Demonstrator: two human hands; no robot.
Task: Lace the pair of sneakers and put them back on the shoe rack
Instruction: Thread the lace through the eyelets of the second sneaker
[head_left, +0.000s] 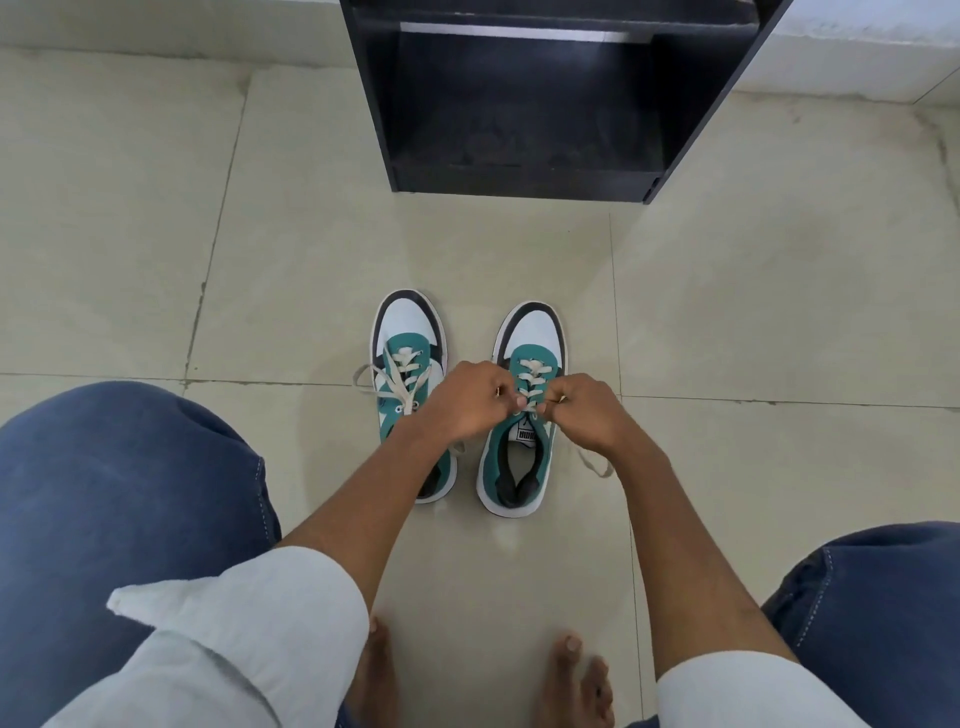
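Tiled floor (727, 312); hands (524, 410) pinch right sneaker (522, 410) lace; tongue label "PUMA".

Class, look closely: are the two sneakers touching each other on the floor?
Apart. The head view shows a strip of bare floor between the left sneaker and the right sneaker.

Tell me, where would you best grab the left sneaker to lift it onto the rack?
Probably at the heel collar of the left sneaker, coming from above on the person's side. Its heel faces the person and its toe faces the rack, and the open mouth offers a rim to pinch. Its loose lace trails sideways, so gather that first.
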